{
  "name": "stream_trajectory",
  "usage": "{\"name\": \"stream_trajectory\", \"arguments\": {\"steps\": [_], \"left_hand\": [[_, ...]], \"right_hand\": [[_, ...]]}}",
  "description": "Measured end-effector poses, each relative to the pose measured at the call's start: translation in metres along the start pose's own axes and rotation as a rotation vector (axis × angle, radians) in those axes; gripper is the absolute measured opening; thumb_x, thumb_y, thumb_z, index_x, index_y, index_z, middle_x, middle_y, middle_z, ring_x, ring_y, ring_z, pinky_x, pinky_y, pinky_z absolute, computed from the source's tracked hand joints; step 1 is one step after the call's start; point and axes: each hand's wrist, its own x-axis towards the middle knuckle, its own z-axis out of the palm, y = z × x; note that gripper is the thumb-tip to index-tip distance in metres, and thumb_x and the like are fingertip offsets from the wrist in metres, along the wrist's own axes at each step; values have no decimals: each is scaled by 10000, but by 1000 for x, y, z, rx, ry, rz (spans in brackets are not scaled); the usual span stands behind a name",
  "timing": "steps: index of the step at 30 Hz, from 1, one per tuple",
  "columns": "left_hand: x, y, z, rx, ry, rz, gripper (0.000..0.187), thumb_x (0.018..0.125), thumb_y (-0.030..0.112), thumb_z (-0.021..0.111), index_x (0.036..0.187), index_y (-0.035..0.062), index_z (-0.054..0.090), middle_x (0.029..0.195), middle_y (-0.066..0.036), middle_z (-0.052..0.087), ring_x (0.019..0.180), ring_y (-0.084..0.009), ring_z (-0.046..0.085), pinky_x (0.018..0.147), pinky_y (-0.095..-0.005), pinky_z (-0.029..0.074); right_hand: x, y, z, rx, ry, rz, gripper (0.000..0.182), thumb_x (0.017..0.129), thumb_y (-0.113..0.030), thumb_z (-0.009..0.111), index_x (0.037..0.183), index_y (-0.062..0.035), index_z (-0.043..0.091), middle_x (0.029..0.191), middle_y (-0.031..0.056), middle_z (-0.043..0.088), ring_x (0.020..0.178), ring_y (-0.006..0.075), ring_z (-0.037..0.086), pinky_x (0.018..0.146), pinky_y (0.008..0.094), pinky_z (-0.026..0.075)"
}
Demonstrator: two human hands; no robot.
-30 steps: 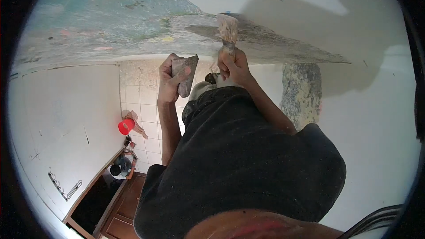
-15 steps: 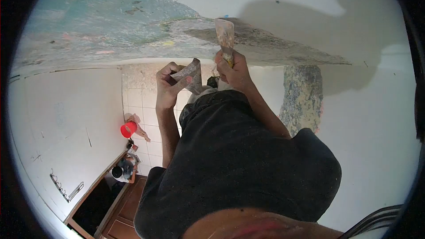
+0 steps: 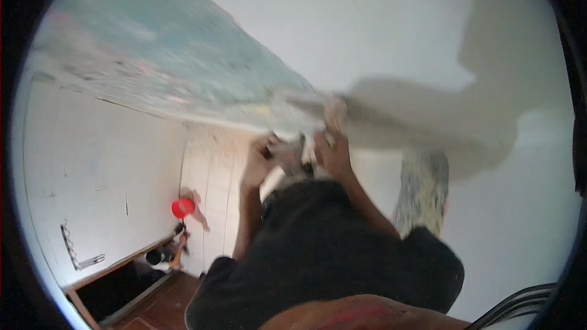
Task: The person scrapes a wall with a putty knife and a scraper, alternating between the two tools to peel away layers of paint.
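Observation:
My left hand (image 3: 258, 162) is closed on a folded, grey-brown sheet that looks like sandpaper (image 3: 288, 154), its corner pointing up. Beside it on the right, my right hand (image 3: 333, 156) wraps round the handle of a putty knife (image 3: 335, 113). The knife's broad, stained blade points up in front of the wall (image 3: 202, 55), which has a bared blue-green, rough patch under white paint. Blur hides whether the blade touches the wall.
A red bucket (image 3: 182, 208) stands on the tiled floor (image 3: 211, 192) at lower left. Near the brown door (image 3: 168, 302) a person (image 3: 162, 256) is low to the floor. Hooks (image 3: 76, 250) hang on the left wall. Another stripped strip (image 3: 422, 189) lies to the right.
The view has tilted, so both hands, the bucket and the wall patch now appear lower in the picture. Each hand keeps the same thing. The image is now smeared by motion.

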Motion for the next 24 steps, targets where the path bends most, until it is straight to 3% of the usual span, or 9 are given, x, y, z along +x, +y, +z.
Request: {"name": "stream_trajectory", "arguments": {"steps": [2,4,6,9,14,15,19,22,24], "left_hand": [[7,6,0,95,-29,83,234,741,-101,734,882,21,593,850,-12,612,804,-90,607,682,-262,522],[14,2,-7,69,-6,75,203,793,-53,726,925,21,591,863,-2,614,819,-77,585,708,-242,473],[11,21,1,-7,-56,57,157,832,-48,692,939,10,592,881,-22,646,847,-77,597,706,-246,503],[10,42,2,7,-163,178,160,829,-51,704,939,9,605,899,-28,656,838,-93,618,697,-254,528],[1,70,1,163,-216,347,167,829,-24,722,965,27,640,951,-43,670,851,-100,626,730,-259,537],[0,72,0,196,-190,338,294,796,-25,749,1059,29,629,918,-64,682,840,-135,647,743,-280,526],[-2,112,41,244,448,664,492,809,-4,734,1230,32,482,1073,-81,601,984,-160,605,830,-299,494],[5,104,29,517,632,841,373,878,48,659,1204,10,481,1129,-89,568,950,-158,570,854,-312,480],[20,70,19,-11,276,560,327,907,127,624,1194,44,492,1151,-111,526,995,-185,551,874,-352,460]], "right_hand": [[8,18,7,5,61,-223,279,918,-178,599,687,-33,541,512,25,492,465,104,458,454,314,367],[5,13,8,278,-72,-45,221,935,-151,585,731,-69,560,577,-37,491,474,56,431,427,244,327],[-5,-12,16,191,-83,-96,64,915,-100,601,876,-49,604,591,-56,466,480,43,415,433,222,319],[1,-24,20,-42,-185,-347,342,878,-79,656,1203,-33,558,631,-59,453,552,32,422,526,218,378],[9,-33,18,-100,-318,-459,281,852,-112,696,1096,-6,608,795,22,610,729,101,558,680,293,475],[10,-47,19,-134,-345,-474,267,846,-119,702,1070,-1,618,818,34,625,756,113,571,701,301,481],[16,-86,30,-137,-179,-508,200,834,-90,690,996,11,627,865,64,653,809,145,599,738,316,490],[23,-106,37,85,-218,-580,289,854,-82,680,1104,14,572,833,61,649,743,179,613,696,328,505],[17,-116,37,156,-274,-537,321,858,-89,681,1136,13,557,837,63,649,735,186,615,691,331,509]]}}
